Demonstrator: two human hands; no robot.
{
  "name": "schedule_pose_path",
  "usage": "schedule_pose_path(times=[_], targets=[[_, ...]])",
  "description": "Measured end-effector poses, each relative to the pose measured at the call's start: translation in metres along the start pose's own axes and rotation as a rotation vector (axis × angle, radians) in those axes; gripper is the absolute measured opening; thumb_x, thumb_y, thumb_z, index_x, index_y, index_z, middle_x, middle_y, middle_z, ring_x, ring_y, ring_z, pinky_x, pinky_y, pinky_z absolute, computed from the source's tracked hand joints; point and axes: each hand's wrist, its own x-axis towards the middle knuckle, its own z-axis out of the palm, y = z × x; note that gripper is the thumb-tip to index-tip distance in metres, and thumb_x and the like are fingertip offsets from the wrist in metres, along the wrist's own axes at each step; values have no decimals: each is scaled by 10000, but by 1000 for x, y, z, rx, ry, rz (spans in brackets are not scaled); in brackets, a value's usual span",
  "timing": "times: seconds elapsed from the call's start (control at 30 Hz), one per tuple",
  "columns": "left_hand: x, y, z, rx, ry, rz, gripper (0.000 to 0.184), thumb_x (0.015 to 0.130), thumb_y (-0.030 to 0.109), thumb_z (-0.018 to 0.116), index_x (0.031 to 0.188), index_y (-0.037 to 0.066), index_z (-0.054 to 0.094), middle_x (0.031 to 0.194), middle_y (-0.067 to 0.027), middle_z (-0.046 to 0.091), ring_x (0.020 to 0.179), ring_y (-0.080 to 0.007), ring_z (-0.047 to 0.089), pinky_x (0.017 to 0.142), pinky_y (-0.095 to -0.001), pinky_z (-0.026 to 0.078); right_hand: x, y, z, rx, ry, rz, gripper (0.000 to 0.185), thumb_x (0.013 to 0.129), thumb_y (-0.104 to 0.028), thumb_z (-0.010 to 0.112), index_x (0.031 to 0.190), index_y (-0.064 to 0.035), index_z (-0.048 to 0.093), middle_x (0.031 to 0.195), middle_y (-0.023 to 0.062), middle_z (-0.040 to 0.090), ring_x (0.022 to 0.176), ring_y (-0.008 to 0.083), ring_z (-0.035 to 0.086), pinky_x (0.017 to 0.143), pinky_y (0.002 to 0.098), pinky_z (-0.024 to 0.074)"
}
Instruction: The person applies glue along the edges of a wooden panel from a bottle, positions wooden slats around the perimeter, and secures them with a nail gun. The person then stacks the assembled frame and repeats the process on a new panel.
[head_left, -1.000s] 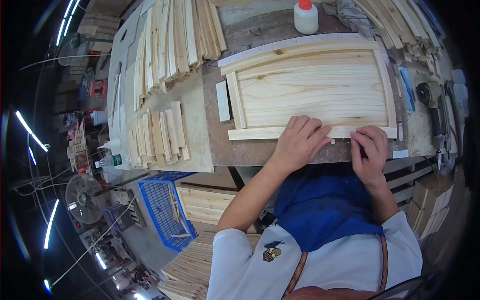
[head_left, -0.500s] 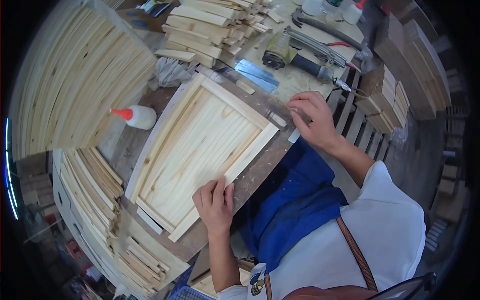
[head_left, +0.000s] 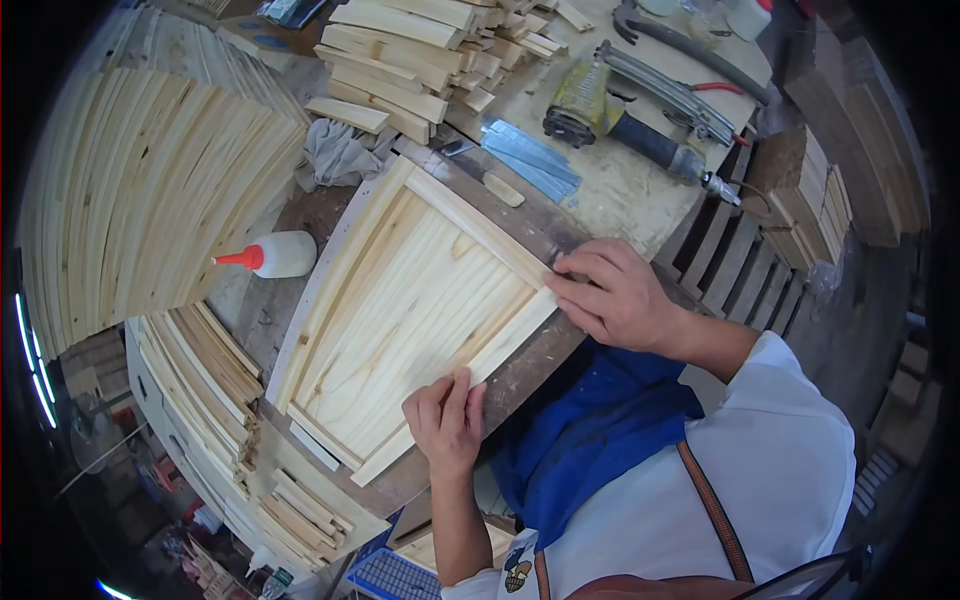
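A framed wooden panel [head_left: 400,300] lies at a slant on the workbench, its curved rail on the far side and a straight rail [head_left: 515,335] on the near side. My left hand [head_left: 445,420] rests on the near rail towards its lower left end, fingers bent and close together. At the panel's right corner, my right hand [head_left: 615,298] touches the frame with curled fingertips. Whether either hand pinches something small is hidden. Beyond the curved rail lies a white glue bottle [head_left: 285,255] with a red nozzle.
A nail gun [head_left: 620,125], blue staple strips [head_left: 530,160] and a hammer [head_left: 690,50] lie at the upper right. Wood strips [head_left: 395,60] are piled at the top, tall stacked boards [head_left: 150,190] at the left. A grey cloth [head_left: 342,155] lies near the far corner.
The view has turned towards the tools. My right hand left the near rail, was beside the panel half a second ago, and now touches its right corner. My left hand stays on the rail.
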Motion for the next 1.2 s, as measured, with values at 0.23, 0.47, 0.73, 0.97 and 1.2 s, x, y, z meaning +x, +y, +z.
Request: schedule_pose_path(times=[0.23,0.47,0.73,0.97,1.2], targets=[[-8,-3,-8,1,-31,-1,449,760,148,937,1181,115,782,1098,-54,692,934,-279,615,815,-393,523,7,-12,-18,-45,-197,-87,409,895,-215,778,1234,3,705,1228,112,655,1134,291,625,1029,461,499],[-1,2,-3,-10,-1,-4,432,761,155,934,1164,116,786,1083,-48,693,916,-270,619,802,-390,520,19,9,-16,75,-259,-73,446,865,-226,818,1250,-37,692,1273,131,646,1150,320,624,1027,485,508],[4,7,-1,-25,12,-29,415,762,154,923,1151,112,786,1057,-46,694,908,-268,620,801,-387,518,83,12,16,58,-204,132,571,864,-208,818,1364,-25,612,1315,182,583,1182,372,585,995,439,509],[4,9,-1,-54,3,-30,417,756,144,918,1150,108,788,1052,-50,693,930,-276,617,818,-384,521,79,14,19,132,-199,175,650,876,-200,799,1460,-40,564,1335,195,566,1193,382,571,1031,444,496],[7,7,3,-30,33,-14,380,794,206,903,1143,114,785,1052,-41,673,924,-259,632,821,-389,507,79,30,4,87,-183,165,619,871,-180,792,1438,-42,587,1337,212,577,1240,389,572,1045,433,493]])
